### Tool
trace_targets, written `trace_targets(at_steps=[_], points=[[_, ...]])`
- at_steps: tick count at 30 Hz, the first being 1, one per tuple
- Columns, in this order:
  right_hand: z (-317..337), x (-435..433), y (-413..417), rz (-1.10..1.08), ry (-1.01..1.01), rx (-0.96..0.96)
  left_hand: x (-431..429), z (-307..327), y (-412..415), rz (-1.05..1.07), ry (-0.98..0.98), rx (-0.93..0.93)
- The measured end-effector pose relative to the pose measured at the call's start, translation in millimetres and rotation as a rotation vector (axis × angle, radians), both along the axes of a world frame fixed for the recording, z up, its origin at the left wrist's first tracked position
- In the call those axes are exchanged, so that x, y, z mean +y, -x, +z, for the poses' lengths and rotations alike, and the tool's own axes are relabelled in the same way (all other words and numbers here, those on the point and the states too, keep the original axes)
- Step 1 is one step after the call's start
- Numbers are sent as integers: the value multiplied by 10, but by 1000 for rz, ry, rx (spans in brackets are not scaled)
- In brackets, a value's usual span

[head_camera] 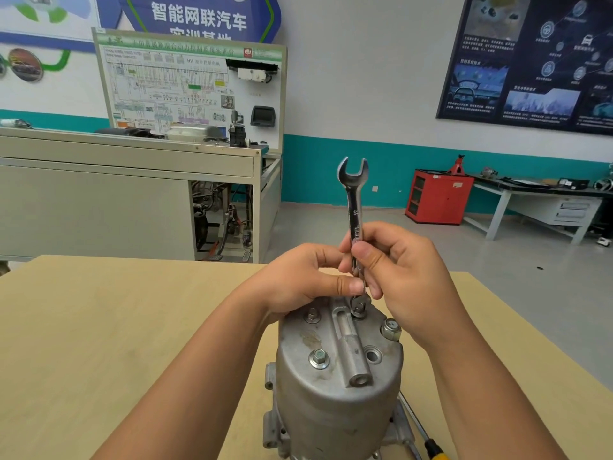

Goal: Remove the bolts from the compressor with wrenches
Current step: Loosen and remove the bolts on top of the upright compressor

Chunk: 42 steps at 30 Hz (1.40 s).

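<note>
A grey metal compressor (335,393) stands upright on the wooden table (116,343). Bolts show on its top cover: one at the front left (318,358), one at the right edge (391,328), one at the back left (312,316). A chrome combination wrench (354,200) stands nearly upright, its lower end on the back bolt (359,308) and its open jaw up. My right hand (398,277) grips the wrench shaft. My left hand (308,280) holds the lower shaft with thumb and fingers and rests on the cover.
A screwdriver with a yellow and black handle (431,446) lies on the table right of the compressor. An empty bolt hole (373,355) is in the cover. Beyond the table stand a grey training bench (132,180), a red cabinet (438,197) and a workbench (537,197).
</note>
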State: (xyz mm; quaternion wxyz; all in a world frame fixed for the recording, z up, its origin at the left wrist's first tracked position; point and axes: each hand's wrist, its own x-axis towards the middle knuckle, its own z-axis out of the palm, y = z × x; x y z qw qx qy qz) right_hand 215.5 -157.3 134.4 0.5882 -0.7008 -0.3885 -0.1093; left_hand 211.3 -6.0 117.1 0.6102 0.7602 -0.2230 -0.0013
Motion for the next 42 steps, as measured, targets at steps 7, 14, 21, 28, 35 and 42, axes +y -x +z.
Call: trace_targets(at_steps=[7, 14, 21, 28, 35, 42], points=[[-81, -139, -5, 200, -88, 72, -53, 112, 70, -1, -147, -48], [-126, -176, 5, 18, -108, 0, -109, 103, 43, 95, -191, -54], [-19, -57, -26, -73, -141, 94, -66, 100, 77, 16, -190, -79], [-22, -51, -80, -11, 5, 105, -57, 76, 30, 65, -237, -87], [78, -76, -27, 29, -139, 9, -80, 62, 66, 73, -43, -79], [16, -84, -62, 67, -111, 18, -75, 45, 51, 91, -76, -73]])
